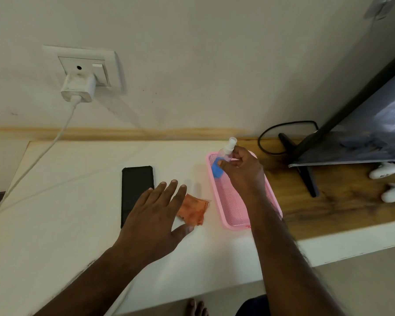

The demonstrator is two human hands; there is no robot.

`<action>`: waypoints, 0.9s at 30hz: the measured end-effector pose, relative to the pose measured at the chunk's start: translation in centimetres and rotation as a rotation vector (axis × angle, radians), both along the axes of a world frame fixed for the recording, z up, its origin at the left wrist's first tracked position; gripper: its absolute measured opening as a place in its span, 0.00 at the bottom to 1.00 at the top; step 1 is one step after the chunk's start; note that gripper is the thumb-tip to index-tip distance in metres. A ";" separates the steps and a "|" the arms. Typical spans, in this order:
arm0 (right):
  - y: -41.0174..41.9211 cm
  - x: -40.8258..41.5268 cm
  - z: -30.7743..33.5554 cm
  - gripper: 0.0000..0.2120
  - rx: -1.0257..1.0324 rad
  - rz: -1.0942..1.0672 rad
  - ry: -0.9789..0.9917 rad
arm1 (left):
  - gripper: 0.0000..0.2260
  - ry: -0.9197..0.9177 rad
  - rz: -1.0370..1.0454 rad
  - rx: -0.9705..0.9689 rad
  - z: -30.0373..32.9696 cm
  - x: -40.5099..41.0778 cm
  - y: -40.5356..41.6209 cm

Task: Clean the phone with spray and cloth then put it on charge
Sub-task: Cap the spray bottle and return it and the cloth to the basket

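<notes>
Counting the items in view: one phone (136, 192), one orange cloth (194, 212), one spray bottle (225, 153), one pink mesh tray (234, 206), one white charger (78, 89) with one white cable (43, 151), and two white objects (384, 171) at the far right edge, of a kind I cannot tell.

The phone lies flat, dark face up, on the white tabletop (66, 213), left of the cloth and partly covered by the left hand. The cloth lies crumpled between the phone and the tray. The tray sits where the white surface meets a wood-grain section. On that wood section stands a screen (363, 133) on black feet, with a black cord (267, 142) looping behind it.

The wall (192, 65) behind is off-white, with a wooden strip along its base. The charger is plugged into a wall socket (82, 67), and its cable hangs down to the left, past the tabletop edge.

The left hand (153, 222) is spread, fingers straight, palm down, over the lower end of the phone and the cloth's edge; whether it touches either cannot be told. The right hand (242, 169) grasps the spray bottle above the far end of the tray, thumb on its blue label, nozzle pointing up and away.
</notes>
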State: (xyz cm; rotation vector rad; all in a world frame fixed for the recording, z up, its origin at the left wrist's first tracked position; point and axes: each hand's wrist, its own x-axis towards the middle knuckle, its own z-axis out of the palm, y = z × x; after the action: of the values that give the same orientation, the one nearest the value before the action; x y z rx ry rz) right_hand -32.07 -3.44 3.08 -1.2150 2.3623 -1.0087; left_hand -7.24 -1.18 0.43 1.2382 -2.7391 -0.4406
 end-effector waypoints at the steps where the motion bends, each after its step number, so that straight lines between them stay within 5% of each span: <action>1: 0.0 0.1 0.0 0.24 0.008 0.000 -0.004 | 0.39 0.007 0.003 0.001 0.1 0.0 0.0; 9: 1.1 0.3 2.1 0.34 0.038 -0.017 0.018 | 0.39 0.004 0.014 -0.014 -0.2 0.1 -0.3; 13: 3.5 3.3 4.6 0.16 -0.159 0.003 0.174 | 0.39 -0.022 0.009 -0.037 -0.1 0.3 -0.5; 16: 3.8 7.1 4.4 0.12 0.091 0.309 0.220 | 0.40 -0.018 0.038 -0.038 0.2 0.8 -0.5; 21: 1.8 10.4 1.0 0.25 0.629 0.563 0.493 | 0.39 0.025 0.102 -0.032 0.5 1.8 -0.7; 27: 1.2 10.4 -1.7 0.23 0.696 0.556 0.581 | 0.39 0.048 0.119 -0.019 0.4 2.0 -1.0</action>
State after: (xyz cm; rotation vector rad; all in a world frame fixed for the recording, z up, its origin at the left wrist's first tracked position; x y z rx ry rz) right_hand -21.64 -2.23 1.41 -1.8258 2.1856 0.3674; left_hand -5.23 -2.21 0.84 1.3584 -2.6067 -0.4257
